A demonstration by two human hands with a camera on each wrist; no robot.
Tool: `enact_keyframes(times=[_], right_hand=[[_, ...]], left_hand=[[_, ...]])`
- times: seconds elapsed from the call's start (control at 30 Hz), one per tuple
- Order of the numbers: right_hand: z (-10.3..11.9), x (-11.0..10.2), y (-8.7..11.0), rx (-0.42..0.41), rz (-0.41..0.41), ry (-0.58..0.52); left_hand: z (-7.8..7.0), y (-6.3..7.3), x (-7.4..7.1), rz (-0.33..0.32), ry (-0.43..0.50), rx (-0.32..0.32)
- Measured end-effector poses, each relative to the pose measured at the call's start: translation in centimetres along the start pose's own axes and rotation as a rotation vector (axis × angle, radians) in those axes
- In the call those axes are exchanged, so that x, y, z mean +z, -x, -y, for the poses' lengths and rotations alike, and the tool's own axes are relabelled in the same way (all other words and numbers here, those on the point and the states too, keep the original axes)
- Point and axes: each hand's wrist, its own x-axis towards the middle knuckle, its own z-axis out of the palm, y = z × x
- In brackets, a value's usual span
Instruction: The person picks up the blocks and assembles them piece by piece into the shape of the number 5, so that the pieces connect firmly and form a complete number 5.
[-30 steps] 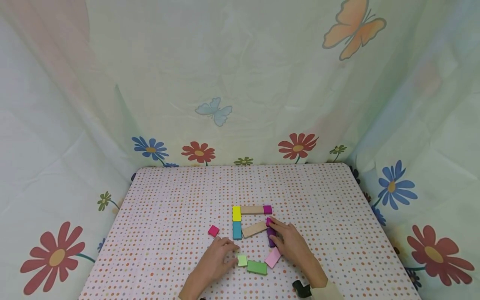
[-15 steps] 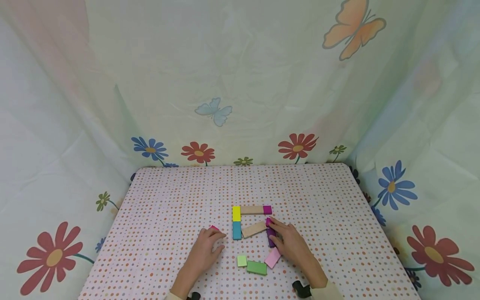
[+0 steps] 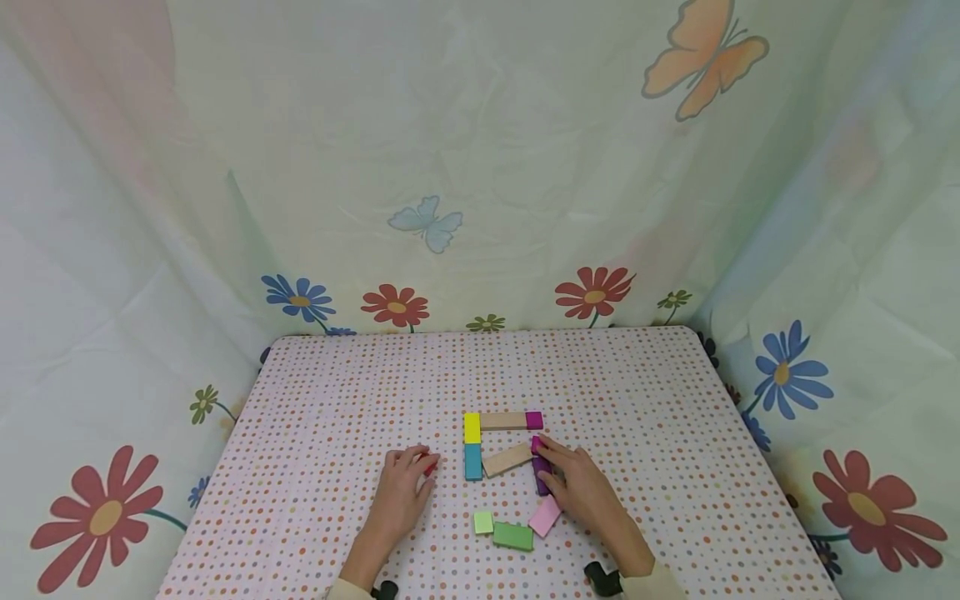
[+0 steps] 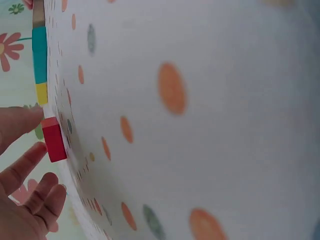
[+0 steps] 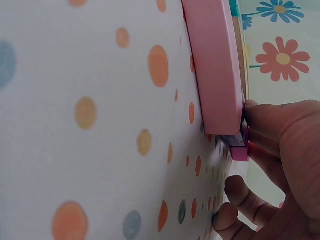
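Note:
My left hand is at a small red block, left of the other blocks. In the left wrist view, thumb and index fingertip close around that red block, low over the table; the other fingers are bent beside it. My right hand holds a dark purple block with thumb and index finger. A magenta piece sits at that block's far end, under the fingertips. The right wrist view shows the pink block in front, partly hiding the purple one.
A yellow block and blue block form a column. A plain wooden block leads to a magenta cube. Another wooden block slants below. Nearer lie light green and green blocks on the dotted table.
My left hand has moved left and away from the light green block to the red block, which has turned slightly in its fingers. The right hand stays on the purple block.

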Motion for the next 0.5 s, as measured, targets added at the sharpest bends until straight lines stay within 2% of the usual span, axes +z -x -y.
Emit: enact_keyframes(times=[0.37,0.5], right_hand=[[-0.13,0.08,0.03,-0.011,-0.016,-0.002],[-0.2,0.17,-0.07,-0.005,-0.004,-0.004]], left_hand=[[0.38,-0.09,0.14,-0.009,-0.027,-0.001],[0.54,-0.21,0.17,-0.028,-0.046,0.019]])
